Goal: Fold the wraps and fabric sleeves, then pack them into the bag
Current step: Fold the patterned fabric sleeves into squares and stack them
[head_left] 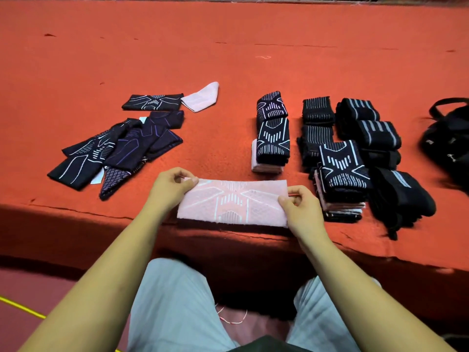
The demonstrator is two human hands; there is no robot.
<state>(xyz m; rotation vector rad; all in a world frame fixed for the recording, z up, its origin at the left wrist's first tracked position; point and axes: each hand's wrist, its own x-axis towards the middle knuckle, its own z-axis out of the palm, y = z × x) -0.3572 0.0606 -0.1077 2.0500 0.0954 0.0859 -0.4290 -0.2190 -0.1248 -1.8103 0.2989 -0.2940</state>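
A pink fabric sleeve (233, 203) with white lines lies stretched flat at the near edge of the orange table. My left hand (172, 185) pinches its left end and my right hand (298, 203) pinches its right end. To the left lies a loose heap of dark unfolded sleeves (119, 148), with one more dark sleeve (152, 102) and a pink sleeve (201, 97) behind it. On the right stand stacks of folded sleeves (272, 133) and rolled black wraps with grey stripes (373, 133). The black bag (449, 138) sits at the far right edge.
The orange felt-covered table (228, 47) stretches far back to a fence. Its front edge (101, 214) runs just under the pink sleeve. My knees in light trousers sit below the table. A yellow line crosses the floor at lower left.
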